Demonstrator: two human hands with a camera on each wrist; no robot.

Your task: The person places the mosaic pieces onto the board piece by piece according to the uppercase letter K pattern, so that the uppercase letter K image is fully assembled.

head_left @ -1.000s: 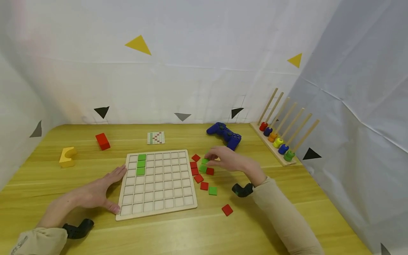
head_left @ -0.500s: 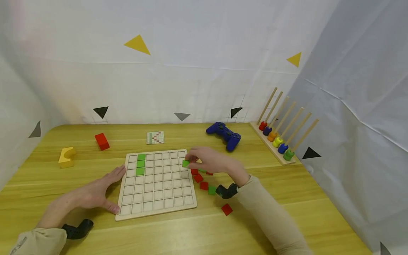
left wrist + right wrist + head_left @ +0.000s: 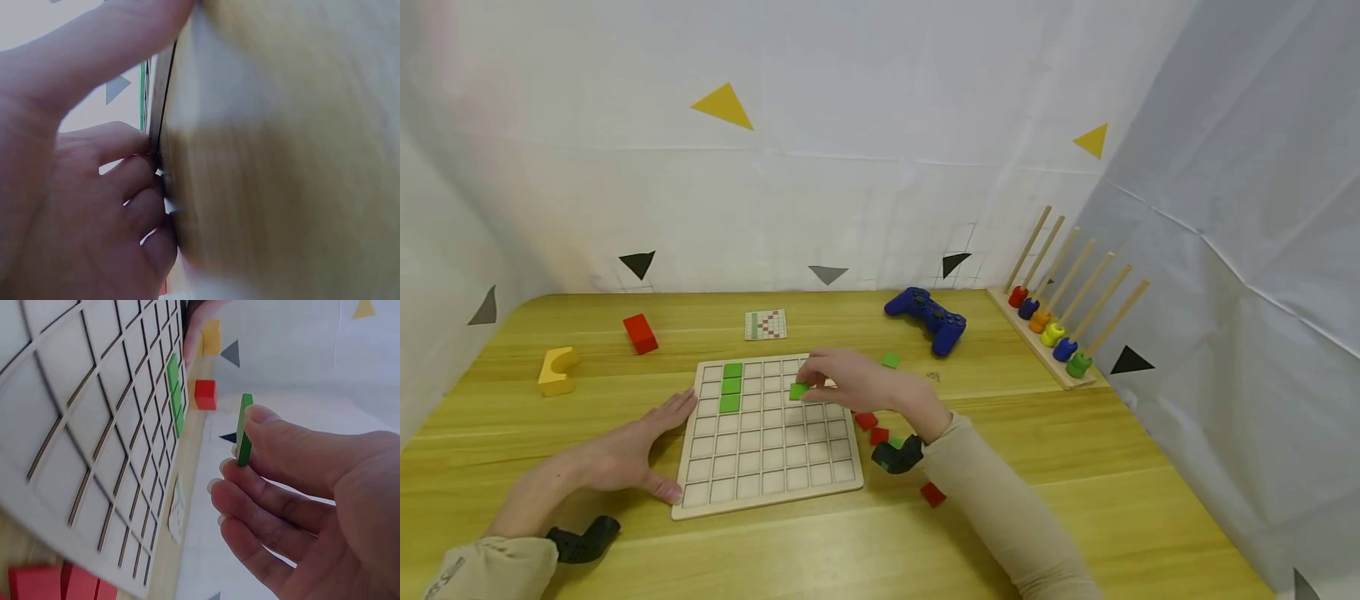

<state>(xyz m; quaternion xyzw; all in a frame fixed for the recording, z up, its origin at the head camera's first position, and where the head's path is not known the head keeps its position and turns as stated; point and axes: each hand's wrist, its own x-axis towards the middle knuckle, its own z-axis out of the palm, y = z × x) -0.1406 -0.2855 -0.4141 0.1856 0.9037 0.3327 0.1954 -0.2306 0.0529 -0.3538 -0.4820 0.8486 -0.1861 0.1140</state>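
Note:
A pale wooden grid board (image 3: 752, 467) lies on the table, with three green square tiles (image 3: 731, 386) in a column near its upper left. Between thumb and forefinger my right hand (image 3: 857, 382) pinches another green tile (image 3: 245, 430), held above the board's upper right part. My left hand (image 3: 617, 454) rests at the board's left edge, fingers straight and thumb spread, touching the edge at its upper and lower parts. In the left wrist view the fingertips (image 3: 164, 250) meet the tabletop beside the board.
Red tiles (image 3: 866, 421) and a few green ones lie right of the board, partly behind the right arm. Behind stand a small pattern card (image 3: 766, 324), a blue game controller (image 3: 927, 319) and a peg rack with coloured beads (image 3: 1051, 333). A red block (image 3: 640, 333) and yellow arch block (image 3: 557, 372) are left.
My right hand has taken a green tile from the loose pile and carried it left over the board. The left hand has stayed at the board's edge.

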